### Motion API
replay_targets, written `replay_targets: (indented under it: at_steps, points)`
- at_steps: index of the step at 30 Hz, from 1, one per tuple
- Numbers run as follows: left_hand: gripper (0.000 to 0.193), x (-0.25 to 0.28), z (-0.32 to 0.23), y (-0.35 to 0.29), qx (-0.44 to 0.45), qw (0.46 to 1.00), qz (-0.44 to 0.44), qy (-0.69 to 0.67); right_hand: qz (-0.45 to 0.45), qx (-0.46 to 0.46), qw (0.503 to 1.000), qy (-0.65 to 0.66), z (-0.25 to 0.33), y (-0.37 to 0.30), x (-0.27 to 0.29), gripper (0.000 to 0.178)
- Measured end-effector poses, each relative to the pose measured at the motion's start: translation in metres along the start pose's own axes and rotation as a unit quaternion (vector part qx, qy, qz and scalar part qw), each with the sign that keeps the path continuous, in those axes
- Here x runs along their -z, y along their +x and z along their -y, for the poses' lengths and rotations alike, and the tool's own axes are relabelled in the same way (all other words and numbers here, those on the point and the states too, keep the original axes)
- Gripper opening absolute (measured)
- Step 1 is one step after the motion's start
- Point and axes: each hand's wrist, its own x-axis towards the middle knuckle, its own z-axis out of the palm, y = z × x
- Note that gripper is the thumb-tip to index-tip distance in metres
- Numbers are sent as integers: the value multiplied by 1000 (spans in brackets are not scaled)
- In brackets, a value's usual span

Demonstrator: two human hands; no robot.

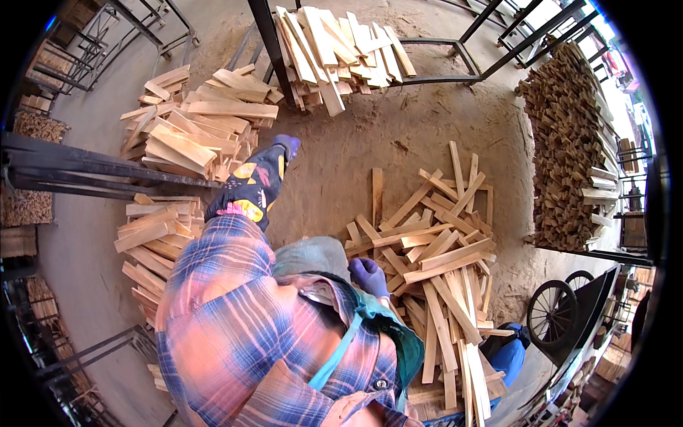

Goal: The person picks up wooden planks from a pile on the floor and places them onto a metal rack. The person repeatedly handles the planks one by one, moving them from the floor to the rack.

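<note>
My left hand (287,145), in a purple glove, reaches out beside a heap of pale wooden slats (188,135) on the left. Its fingers are blurred and turned away, and no slat shows in it. A dark patterned sleeve cover (250,183) wraps that forearm. Close to my body, my right hand (368,276), gloved in purple too, is curled closed at the near left edge of a loose pile of wooden slats (441,245). What it holds, if anything, is hidden.
Another slat stack (338,50) lies by a black metal frame (466,64) ahead. More slats (153,235) lie at near left, below a dark metal bar (107,167). On the right stand a tall wood stack (565,149) and a wheeled cart (569,309). Blue cloth (509,359) shows beside the pile.
</note>
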Motion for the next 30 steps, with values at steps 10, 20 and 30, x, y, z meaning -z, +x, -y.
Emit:
replay_targets:
  at_steps: [10, 20, 30]
  points:
    - [27, -98, -40, 65, -90, 987, -80, 106, -60, -122, 972, 193, -32, 12, -17, 33]
    - [45, -111, -178, 108, -68, 983, -158, 57, -31, -149, 979, 133, 93, 206, 13, 35]
    - [44, -231, -214, -58, -75, 950, -5, -304, 86, -4, 979, -186, 333, 446, 26, 68]
